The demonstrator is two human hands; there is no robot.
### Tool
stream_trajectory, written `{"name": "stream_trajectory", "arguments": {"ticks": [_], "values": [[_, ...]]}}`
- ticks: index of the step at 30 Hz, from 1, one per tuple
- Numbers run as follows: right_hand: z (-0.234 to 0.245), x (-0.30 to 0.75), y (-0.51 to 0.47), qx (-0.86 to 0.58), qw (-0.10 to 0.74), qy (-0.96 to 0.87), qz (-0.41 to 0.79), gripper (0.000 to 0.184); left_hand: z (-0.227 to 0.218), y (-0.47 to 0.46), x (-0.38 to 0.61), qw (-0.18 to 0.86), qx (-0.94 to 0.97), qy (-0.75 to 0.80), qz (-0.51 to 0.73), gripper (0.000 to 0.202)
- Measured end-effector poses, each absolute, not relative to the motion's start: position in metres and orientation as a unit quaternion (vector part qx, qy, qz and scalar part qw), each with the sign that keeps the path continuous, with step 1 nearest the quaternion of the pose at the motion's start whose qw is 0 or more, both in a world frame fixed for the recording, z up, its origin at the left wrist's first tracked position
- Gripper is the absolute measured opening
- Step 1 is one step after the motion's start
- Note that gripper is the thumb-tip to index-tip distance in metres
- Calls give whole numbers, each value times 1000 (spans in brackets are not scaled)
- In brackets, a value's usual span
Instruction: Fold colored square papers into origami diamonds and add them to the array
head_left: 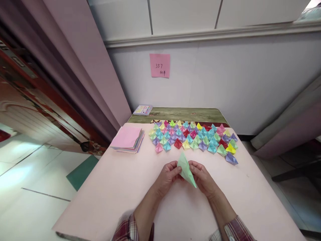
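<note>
A light green folded paper (186,170) is held up between my two hands, just above the table. My left hand (169,175) pinches its left side, thumb in front and fingers behind. On the other side, my right hand (202,176) grips the right edge between thumb and fingers. The paper is tilted, one point up and another down to the right. Just beyond my hands lie several rows of small folded paper boats (193,135) in many colours. Part of my fingers is hidden behind the paper.
A stack of coloured paper squares (127,139), pink on top, lies at the table's left. A small booklet (142,110) rests at the back left. A pink note (159,65) is stuck on the wall behind the pale pink table (110,197). A curtain hangs at left.
</note>
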State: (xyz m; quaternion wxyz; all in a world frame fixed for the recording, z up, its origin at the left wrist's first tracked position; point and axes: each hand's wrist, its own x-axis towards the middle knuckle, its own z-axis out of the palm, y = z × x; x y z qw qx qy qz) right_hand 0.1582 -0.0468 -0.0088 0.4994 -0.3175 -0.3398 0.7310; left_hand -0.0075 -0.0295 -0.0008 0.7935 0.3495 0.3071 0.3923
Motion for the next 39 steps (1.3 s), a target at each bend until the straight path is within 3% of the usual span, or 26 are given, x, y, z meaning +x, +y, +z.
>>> {"name": "stream_trajectory", "arguments": {"ticks": [9,17,21,27,34,39], "values": [[-12,162,-46,-346,492,-347,720,23,-2,-29,-8,787,376,312,376,26],[-16,168,-42,-390,465,-465,644,28,-4,-32,-11,763,446,334,329,34],[-22,162,-47,-430,508,-448,597,26,-6,-41,-5,739,376,402,388,36],[-26,145,-70,-533,563,-447,447,27,-13,-66,15,754,205,412,469,32],[-13,140,-96,-575,496,-632,154,14,-10,-82,26,755,116,429,482,32],[-9,139,-109,-528,461,-713,27,32,6,-90,12,775,113,425,453,41]]}}
